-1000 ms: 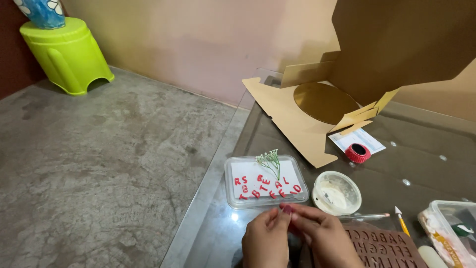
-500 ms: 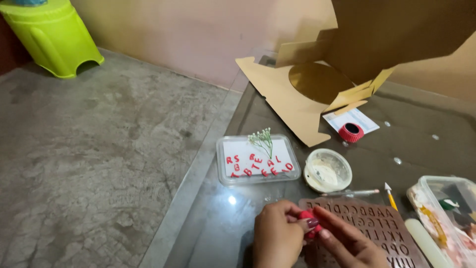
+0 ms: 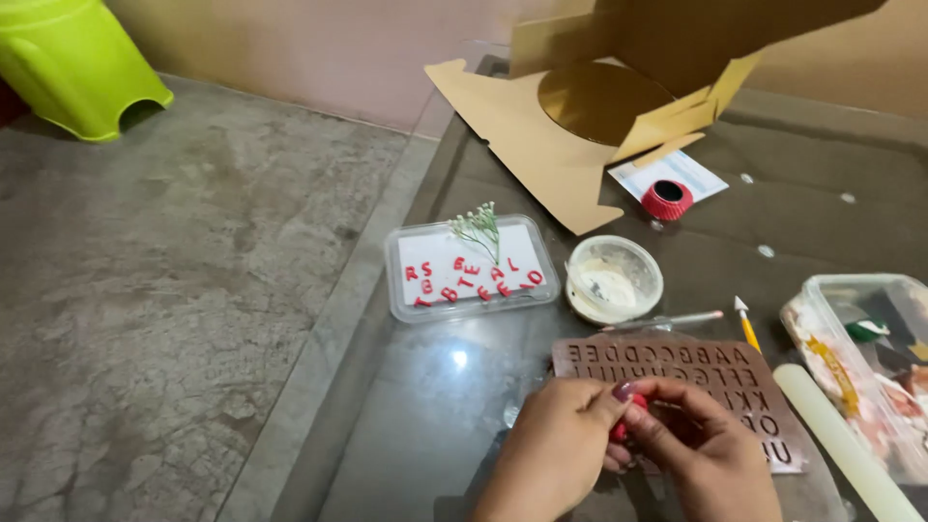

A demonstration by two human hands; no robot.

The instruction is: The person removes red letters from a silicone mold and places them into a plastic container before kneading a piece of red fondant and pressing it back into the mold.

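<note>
A small red lump [image 3: 626, 418] is pinched between the closed fingers of the left hand [image 3: 561, 440] and right hand [image 3: 701, 449], above the brown letter mould [image 3: 696, 372] on the glass bench [image 3: 435, 406].

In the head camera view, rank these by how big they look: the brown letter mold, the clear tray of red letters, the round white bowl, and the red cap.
1. Brown letter mold and clear tray of red letters: these look alike, and the mold is nearer and partly hidden by the hands, so no ranking between them.
2. Round white bowl.
3. Red cap, plainly smallest, though farthest.
</note>
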